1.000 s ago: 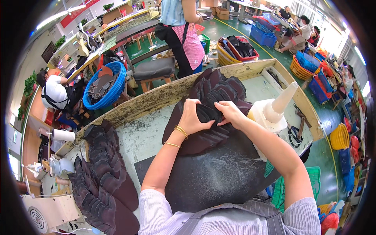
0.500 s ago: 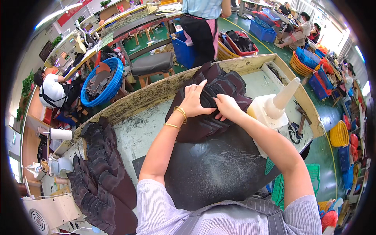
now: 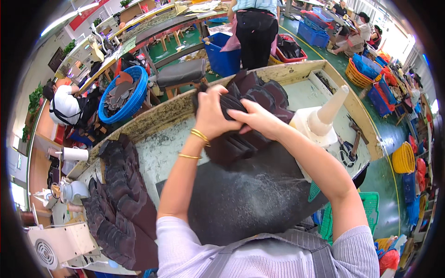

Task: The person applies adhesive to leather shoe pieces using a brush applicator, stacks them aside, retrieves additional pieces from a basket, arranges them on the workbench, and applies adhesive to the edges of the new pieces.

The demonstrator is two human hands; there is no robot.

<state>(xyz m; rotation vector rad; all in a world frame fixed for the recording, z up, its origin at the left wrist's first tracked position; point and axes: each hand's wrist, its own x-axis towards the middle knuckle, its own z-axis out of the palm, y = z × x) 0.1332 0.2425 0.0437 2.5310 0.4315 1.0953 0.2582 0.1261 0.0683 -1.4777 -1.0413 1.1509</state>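
Observation:
A thick bunch of dark brown, leather-like cut pieces [image 3: 230, 147] is gripped between my two hands above the far part of a black board [image 3: 245, 199]. My left hand [image 3: 212, 113] wraps the bunch's left side, fingers over the far edge. From the right, my right hand [image 3: 257, 119] closes on it, its thumb near the left hand's. More overlapping dark pieces [image 3: 274, 96] lie just beyond, against the tray's far wall. Long rows of similar fanned pieces [image 3: 127, 199] rest at the left of the table.
A white bottle with a cone-shaped top [image 3: 320, 121] stands right of my hands, with scissors [image 3: 346, 154] and a hammer [image 3: 357, 142] beside it. A raised wooden rim [image 3: 174, 105] edges the table. Beyond it are a stool [image 3: 181, 74], blue baskets [image 3: 141, 97] and a standing person [image 3: 257, 37].
Both hands have moved left, lifting the bunch off the other pieces and tilting it. The standing person beyond the table has turned and shifted right.

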